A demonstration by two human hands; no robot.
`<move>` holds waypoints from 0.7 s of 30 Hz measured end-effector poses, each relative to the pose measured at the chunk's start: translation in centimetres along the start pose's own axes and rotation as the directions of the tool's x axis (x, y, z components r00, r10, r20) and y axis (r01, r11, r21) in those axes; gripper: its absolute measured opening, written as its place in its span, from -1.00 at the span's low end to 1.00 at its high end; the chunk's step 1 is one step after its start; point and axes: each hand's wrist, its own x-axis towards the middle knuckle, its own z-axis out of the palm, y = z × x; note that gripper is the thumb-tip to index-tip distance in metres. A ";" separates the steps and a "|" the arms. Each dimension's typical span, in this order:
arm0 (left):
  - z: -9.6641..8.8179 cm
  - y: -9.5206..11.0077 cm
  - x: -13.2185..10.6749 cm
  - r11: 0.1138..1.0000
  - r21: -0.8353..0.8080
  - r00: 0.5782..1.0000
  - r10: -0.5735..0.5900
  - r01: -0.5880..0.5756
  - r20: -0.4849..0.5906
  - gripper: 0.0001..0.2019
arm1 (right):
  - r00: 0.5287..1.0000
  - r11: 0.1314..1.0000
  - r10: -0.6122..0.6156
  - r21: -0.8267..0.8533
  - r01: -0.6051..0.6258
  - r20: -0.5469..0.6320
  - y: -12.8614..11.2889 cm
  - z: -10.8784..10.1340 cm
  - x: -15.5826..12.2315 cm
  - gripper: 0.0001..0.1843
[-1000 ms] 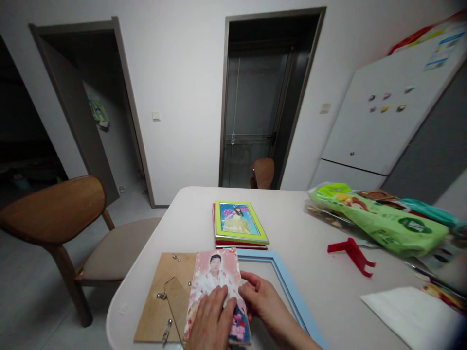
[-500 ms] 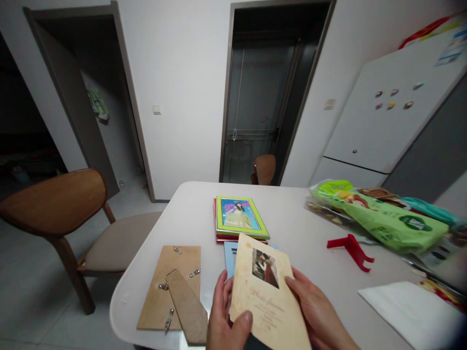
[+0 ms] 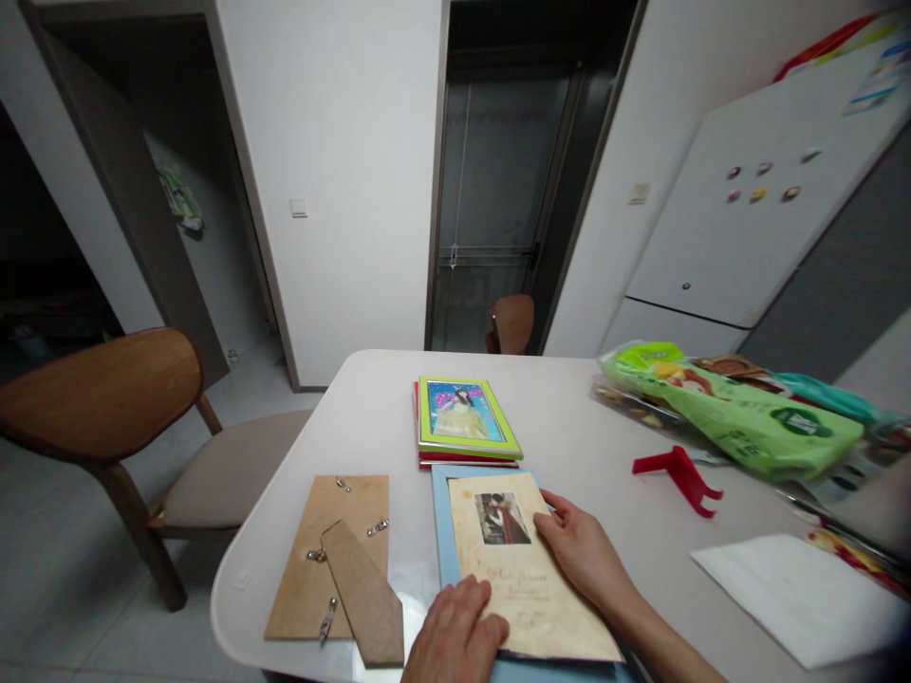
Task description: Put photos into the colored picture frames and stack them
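Lowered since the earlier frame, the printed sheet (image 3: 530,593) now lies over the blue frame (image 3: 444,531), seating unconfirmed; backing board (image 3: 306,581) apart on the table (image 3: 569,408). Left hand (image 3: 455,634) rests loosely spread, clasping nothing, at the sheet's lower-left; right hand (image 3: 578,548) touches its right edge, grip closure indeterminable.

At the card's (image 3: 527,593) lower left, the left hand (image 3: 455,634) is showing bare; at the card's right, the right hand (image 3: 580,547) and slim forearm (image 3: 661,621) are showing bare too.
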 end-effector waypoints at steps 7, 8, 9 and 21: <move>-0.1 -0.4 -0.6 0.999 0.033 0.999 0.029 -0.030 0.023 -0.68 | 0.954 0.801 -0.283 -0.572 0.177 -0.102 0.2 0.6 -0.4 -0.64; 0.0 -0.4 -0.6 0.998 0.043 0.999 0.036 -0.038 0.027 -0.70 | 0.946 0.774 -0.305 -0.607 0.180 -0.109 0.5 0.8 -0.3 -0.62; 0.1 -0.5 -0.6 0.997 0.053 0.998 0.049 -0.051 0.030 -0.71 | 0.936 0.753 -0.331 -0.632 0.183 -0.124 0.9 1.0 -0.1 -0.59; -0.1 -0.1 0.1 0.998 0.050 0.997 0.046 -0.049 0.063 -0.57 | 0.913 0.766 -0.369 -0.499 0.404 0.174 2.6 -1.0 -3.1 -0.38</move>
